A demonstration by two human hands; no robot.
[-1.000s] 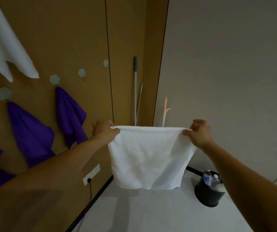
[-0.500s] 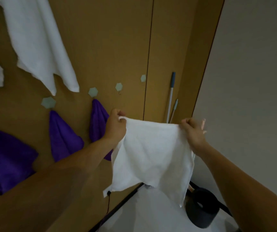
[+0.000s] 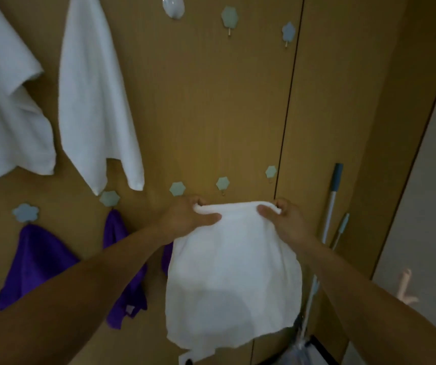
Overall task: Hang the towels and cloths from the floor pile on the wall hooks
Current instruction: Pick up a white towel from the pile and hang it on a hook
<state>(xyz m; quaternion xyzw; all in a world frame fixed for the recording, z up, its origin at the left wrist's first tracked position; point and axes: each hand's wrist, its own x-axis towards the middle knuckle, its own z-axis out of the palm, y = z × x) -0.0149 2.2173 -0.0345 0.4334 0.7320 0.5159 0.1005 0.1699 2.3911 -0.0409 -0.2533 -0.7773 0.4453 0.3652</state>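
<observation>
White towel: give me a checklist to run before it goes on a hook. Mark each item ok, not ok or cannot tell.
1. Left hand grips the top edge of the white towel: ok.
2. Right hand grips the same edge: ok.
3. A free hook within reach: ok. The bare hook sits just above the towel's edge, between the two hands.
4. Towel's edge raised to that hook: not ok, the edge is held below it.
5. A loop or fold ready to catch the hook: cannot tell, the edge is bunched in the fingers.
</observation>
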